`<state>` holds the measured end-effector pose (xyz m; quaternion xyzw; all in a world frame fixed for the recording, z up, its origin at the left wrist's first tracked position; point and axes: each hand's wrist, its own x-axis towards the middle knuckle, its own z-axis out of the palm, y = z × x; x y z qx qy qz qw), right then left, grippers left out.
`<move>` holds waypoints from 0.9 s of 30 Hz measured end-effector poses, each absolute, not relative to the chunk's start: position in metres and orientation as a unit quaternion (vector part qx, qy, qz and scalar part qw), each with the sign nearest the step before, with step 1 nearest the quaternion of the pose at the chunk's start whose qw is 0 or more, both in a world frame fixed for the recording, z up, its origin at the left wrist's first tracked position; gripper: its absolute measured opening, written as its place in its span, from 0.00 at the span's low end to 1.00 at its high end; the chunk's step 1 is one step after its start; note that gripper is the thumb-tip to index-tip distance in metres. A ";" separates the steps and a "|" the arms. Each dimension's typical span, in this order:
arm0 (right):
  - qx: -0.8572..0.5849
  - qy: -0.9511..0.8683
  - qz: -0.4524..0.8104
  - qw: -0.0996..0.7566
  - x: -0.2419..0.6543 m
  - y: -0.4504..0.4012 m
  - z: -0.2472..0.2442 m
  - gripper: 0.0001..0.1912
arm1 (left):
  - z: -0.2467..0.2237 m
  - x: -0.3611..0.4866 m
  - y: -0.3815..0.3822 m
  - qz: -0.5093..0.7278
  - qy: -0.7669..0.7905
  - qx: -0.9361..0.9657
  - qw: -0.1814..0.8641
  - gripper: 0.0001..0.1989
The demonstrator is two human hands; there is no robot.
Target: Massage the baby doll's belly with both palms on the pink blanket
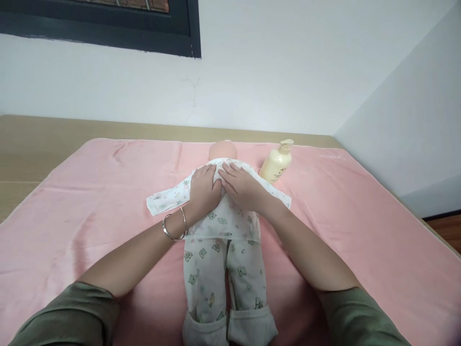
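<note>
A doll in a white patterned top (230,223) and matching trousers (207,274) lies on a pink cloth (144,158), its smooth head (223,150) pointing away from me. Both sleeves spread out to the sides. My left hand (206,190) rests flat on the upper left of the top, a silver bangle on the wrist. Beside it, my right hand (243,185) lies on the upper middle of the top with fingers extended. The two hands are close together at the thumbs, and neither grips anything.
A cream pump bottle (277,162) leans at a tilt to the right of the doll's head. The cloth covers a wooden surface (36,144) that meets a white wall (252,72). A dark window frame (194,29) is at the upper left.
</note>
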<state>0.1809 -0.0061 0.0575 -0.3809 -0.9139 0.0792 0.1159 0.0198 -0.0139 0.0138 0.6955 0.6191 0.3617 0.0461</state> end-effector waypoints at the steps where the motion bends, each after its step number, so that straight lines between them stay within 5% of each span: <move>1: -0.373 -0.920 0.076 0.097 0.187 -0.010 0.066 0.27 | 0.014 0.019 -0.013 0.367 0.618 0.693 0.054 0.22; 6: -0.375 -0.915 0.145 0.027 0.230 -0.039 0.125 0.26 | 0.021 0.019 -0.019 0.487 0.615 0.595 0.173 0.22; 12: -0.493 -0.811 0.071 0.307 0.275 -0.031 0.158 0.26 | 0.077 0.056 -0.026 0.608 0.462 0.472 0.441 0.24; 16: -0.546 -0.759 0.057 0.351 0.290 -0.010 0.152 0.27 | 0.119 0.092 -0.008 0.502 0.359 0.463 0.636 0.33; 27: -0.548 -0.780 0.007 0.300 0.270 0.036 0.112 0.34 | 0.139 0.137 0.033 0.525 0.296 0.283 0.746 0.31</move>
